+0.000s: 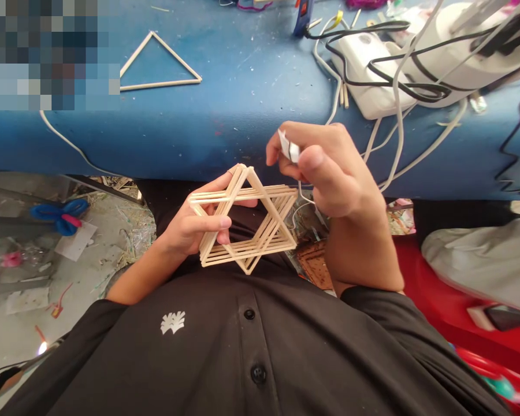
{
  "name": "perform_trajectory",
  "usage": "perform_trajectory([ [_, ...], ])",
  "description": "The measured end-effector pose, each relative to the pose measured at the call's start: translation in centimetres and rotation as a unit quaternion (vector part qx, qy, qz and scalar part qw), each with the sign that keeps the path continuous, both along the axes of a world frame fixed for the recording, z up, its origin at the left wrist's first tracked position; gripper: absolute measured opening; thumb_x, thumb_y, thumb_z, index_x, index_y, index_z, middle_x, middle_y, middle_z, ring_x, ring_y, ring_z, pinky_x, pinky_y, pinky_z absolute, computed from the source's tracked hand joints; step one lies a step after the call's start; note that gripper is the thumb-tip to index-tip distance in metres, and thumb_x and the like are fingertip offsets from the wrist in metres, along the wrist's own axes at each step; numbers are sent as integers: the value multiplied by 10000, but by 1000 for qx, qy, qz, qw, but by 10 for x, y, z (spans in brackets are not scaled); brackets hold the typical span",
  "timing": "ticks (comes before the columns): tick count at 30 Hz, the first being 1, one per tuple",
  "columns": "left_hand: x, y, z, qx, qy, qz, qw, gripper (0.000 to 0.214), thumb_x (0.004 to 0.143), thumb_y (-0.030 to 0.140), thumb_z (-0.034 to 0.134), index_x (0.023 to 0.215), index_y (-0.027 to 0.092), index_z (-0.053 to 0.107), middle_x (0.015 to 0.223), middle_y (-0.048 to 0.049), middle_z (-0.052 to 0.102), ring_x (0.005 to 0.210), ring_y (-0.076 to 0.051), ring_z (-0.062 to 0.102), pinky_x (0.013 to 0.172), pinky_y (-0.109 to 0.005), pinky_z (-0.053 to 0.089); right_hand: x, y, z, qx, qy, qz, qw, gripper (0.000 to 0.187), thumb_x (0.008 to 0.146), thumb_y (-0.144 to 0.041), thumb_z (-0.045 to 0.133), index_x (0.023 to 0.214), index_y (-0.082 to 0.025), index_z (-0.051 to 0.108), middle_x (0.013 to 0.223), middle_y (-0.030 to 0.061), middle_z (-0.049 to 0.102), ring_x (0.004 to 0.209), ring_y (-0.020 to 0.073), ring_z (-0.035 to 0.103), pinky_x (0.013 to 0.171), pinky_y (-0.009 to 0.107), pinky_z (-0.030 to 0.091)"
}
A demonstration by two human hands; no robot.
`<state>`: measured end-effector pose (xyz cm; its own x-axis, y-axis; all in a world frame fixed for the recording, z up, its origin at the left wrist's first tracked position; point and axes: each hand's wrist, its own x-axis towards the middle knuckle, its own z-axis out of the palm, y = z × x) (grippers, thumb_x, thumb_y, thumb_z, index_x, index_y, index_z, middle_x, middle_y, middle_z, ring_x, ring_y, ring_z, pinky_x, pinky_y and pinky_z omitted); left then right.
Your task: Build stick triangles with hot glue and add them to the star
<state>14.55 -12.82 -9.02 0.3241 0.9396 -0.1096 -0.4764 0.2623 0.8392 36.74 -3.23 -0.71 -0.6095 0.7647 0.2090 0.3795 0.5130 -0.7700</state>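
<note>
My left hand (189,224) is closed around the left side of a star-shaped frame of thin wooden sticks (264,251). The frame is built of stacked, overlapping triangles and is held in front of my black shirt, below the table edge. Its far-side layers are partly hidden behind the front sticks. My right hand (335,173) is raised above and to the right of the frame, apart from it. Thumb and fingers there pinch a small white piece (289,147) with a dark line on it; its kind is unclear. A single stick triangle (164,85) lies on the blue table.
The blue table (242,115) carries a white power strip (368,75), tangled cables (398,115) and a white round container (437,46) at the right. A red surface (420,294) is at my right side. Scraps litter the floor at left. The upper left corner is pixelated.
</note>
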Motion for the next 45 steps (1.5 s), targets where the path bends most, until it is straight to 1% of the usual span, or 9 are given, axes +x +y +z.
perform_trajectory([
  [3,-4,0,-1,-8,-8,-17,1000,970,741,334,910,1647,295,566,1325,-144,818,462,-57,598,461,-199,547,4,6,2,95,-128,53,986,735,1069,-828,230,670,-236,403,597,-6,347,589,144,232,683,395,170],
  [7,-5,1,-3,-7,-17,-29,999,981,740,332,917,1653,309,557,1327,-138,820,453,-53,593,461,-191,547,2,10,3,143,-232,45,961,638,1106,-625,317,612,-222,318,574,28,383,572,156,211,698,409,139],
  [17,-7,1,-3,-11,-17,-54,998,1069,753,293,906,1720,240,453,1335,-171,815,466,-75,629,469,-201,551,-3,8,6,175,-262,7,949,596,1110,-490,425,581,-215,433,576,62,499,642,176,495,678,372,237],
  [22,-12,-3,0,0,-15,-54,998,1034,750,277,913,1695,251,496,1337,-170,813,457,-64,608,453,-188,527,-15,13,9,195,-355,-98,909,617,1140,-461,360,636,-187,586,637,76,543,652,187,490,704,371,206],
  [26,-15,-8,4,8,-2,-73,997,1028,751,275,919,1691,278,504,1293,-152,830,452,-81,615,433,-193,513,-12,32,12,193,-301,-260,897,526,1144,-397,404,657,-222,498,623,10,362,628,156,277,729,397,143],
  [30,-16,-3,6,25,8,-32,999,950,760,285,916,1644,270,570,1271,-143,837,439,-66,587,429,-190,505,1,30,15,176,-215,-144,950,557,1126,-370,397,583,-257,341,568,-16,253,591,145,199,708,399,180],
  [35,-15,3,2,41,14,-38,998,976,755,304,943,1652,303,557,1307,-146,826,435,-56,554,424,-204,494,6,15,12,207,-218,30,953,575,1101,-444,370,585,-224,245,558,-9,280,555,113,171,676,393,150],
  [41,-19,6,-6,46,22,-80,996,1062,758,354,949,1706,317,471,1296,-143,828,461,-101,625,418,-217,495,0,19,8,189,-181,83,961,595,1125,-478,391,601,-218,283,559,13,342,578,130,233,670,408,182],
  [45,-24,17,-9,52,12,-104,993,948,733,380,954,1608,264,606,1185,-138,852,414,-105,607,368,-205,457,-4,23,8,197,-188,99,957,560,1111,-429,390,603,-225,275,565,9,321,572,132,219,664,416,197],
])
